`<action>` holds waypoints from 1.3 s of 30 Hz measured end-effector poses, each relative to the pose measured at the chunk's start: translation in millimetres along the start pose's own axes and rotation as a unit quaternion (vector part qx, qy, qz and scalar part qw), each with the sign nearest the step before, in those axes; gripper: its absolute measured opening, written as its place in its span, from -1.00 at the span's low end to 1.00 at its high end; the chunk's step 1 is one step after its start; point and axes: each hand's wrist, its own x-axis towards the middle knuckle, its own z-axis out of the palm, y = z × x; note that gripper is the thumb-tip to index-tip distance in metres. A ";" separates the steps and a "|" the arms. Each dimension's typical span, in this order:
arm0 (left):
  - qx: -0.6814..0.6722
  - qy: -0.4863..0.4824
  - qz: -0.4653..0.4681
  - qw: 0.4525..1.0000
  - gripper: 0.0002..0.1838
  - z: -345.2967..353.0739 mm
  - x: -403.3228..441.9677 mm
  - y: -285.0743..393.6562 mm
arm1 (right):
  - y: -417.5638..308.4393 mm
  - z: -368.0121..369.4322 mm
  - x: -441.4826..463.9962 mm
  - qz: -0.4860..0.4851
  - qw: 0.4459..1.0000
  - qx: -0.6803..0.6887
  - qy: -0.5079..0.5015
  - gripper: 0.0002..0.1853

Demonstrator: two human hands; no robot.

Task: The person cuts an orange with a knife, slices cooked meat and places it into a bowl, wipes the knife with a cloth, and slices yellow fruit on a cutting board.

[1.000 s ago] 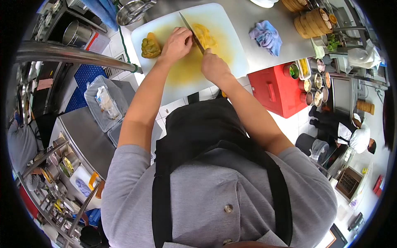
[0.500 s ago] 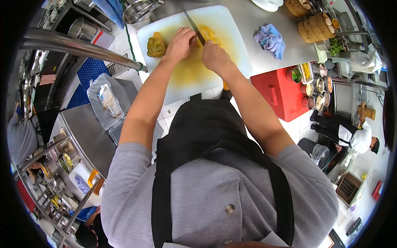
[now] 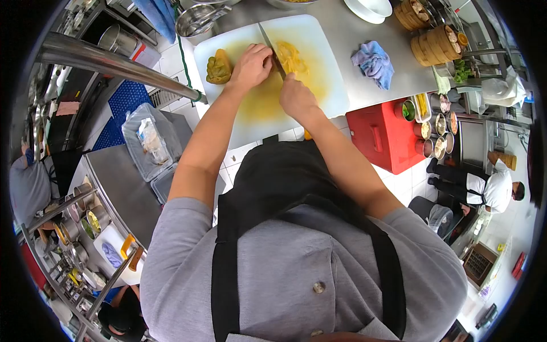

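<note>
On the white cutting board (image 3: 242, 132), stained yellow, my right hand (image 3: 298, 98) is wrapped around the handle of a kitchen knife. The knife's blade (image 3: 265, 37) points away from me, alongside the fingertips of my left hand (image 3: 254, 65). That hand is closed, fingers curled down against the board, and whatever lies under them is hidden. Thin yellow shreds of what looks like pickled vegetable (image 3: 291, 57) lie just right of the blade. Left of my left hand sit larger yellow-green pieces (image 3: 219, 68) of similar look.
A metal bowl with utensils (image 3: 195, 20) stands beyond the board's left corner. To the right are a crumpled blue cloth (image 3: 373, 64), a white bowl (image 3: 369, 9) and bamboo steamers (image 3: 436, 45). A red container (image 3: 376, 137) sits below the counter edge. Other people work at both sides.
The whole view has shifted slightly. My left hand stays curled by the blade, and the knife has moved a little against the shreds. A co-worker at right has shifted slightly.
</note>
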 end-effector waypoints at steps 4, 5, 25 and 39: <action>0.002 -0.012 -0.003 1.000 -0.88 -0.7 -0.4 -0.3 | -5.2 -16.8 19.2 -0.055 0.997 -0.059 -0.010 -0.68; 0.006 -0.016 -0.014 1.000 -0.87 -2.1 0.4 -1.3 | -5.7 -17.4 13.5 -0.056 0.997 -0.059 -0.009 -0.68; 0.027 -0.075 0.002 0.997 -0.89 -18.1 9.2 -12.5 | -26.5 -47.0 11.3 -0.010 0.992 0.055 -0.117 -0.78; 0.026 -0.094 -0.021 0.995 -0.82 -17.3 5.5 -16.2 | -5.2 23.9 15.6 0.062 0.998 0.013 -0.022 -0.75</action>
